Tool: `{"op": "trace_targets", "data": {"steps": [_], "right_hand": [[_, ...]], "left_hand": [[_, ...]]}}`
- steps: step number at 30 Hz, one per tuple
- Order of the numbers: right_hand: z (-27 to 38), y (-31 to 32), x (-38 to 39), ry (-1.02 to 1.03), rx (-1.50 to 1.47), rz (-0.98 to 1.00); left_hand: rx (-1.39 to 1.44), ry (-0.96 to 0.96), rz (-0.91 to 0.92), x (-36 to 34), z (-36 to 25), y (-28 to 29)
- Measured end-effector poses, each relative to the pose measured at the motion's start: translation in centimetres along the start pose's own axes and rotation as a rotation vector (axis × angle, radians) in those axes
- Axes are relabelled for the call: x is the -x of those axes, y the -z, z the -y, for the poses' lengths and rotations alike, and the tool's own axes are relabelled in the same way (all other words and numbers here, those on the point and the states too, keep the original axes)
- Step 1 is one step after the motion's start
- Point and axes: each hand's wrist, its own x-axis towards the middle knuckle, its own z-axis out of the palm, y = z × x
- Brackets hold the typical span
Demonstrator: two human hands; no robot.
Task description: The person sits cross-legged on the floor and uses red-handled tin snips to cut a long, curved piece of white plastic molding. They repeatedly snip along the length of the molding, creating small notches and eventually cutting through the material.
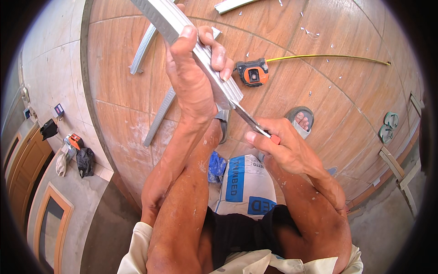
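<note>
My left hand point(194, 68) is wrapped round a long silver metal channel point(210, 71), which slants from the top of the view down toward the middle. In my right hand point(285, 144) is a pair of tin snips point(251, 121) with a red grip. Its blades meet the near end of the channel, at the corner. How far the blades are apart is too small to tell. An orange and black tape measure point(253, 73) lies on the floor just right of the channel, its yellow blade point(328, 56) drawn out to the right.
Metal strips point(159, 116) lie on the wood-look tile floor point(118, 55), left of the channel. Small metal scraps point(310, 32) are scattered at the far right. A white and blue bag point(248, 182) stands between my legs. Green sandals point(388, 127) lie at right; plastic bags point(85, 160) at left.
</note>
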Motion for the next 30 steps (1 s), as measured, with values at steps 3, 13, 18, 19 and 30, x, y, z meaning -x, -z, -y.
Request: {"op": "trace_targets", "data": {"steps": [3, 13, 18, 19, 30], "right_hand": [[-0.5, -0.1, -0.1, 0.014, -0.003, -0.014], [-1.1, -0.6, -0.2, 0.042, -0.068, -0.042], [-2.4, -0.7, -0.7, 0.054, -0.035, -0.06], [-2.5, -0.6, -0.6, 0.034, -0.032, -0.059], [-2.3, 0.3, 0.0, -0.007, -0.027, 0.008]], "left_hand": [[0.04, 0.002, -0.001, 0.1, 0.1, -0.1], [-0.184, -0.002, -0.007, -0.2, 0.2, 0.1], [-0.059, -0.11, -0.025, 0.5, -0.2, -1.2], [-0.073, -0.073, -0.038, 0.2, -0.3, -0.9], [0.174, 0.04, -0.034, -1.8, 1.3, 2.6]]}}
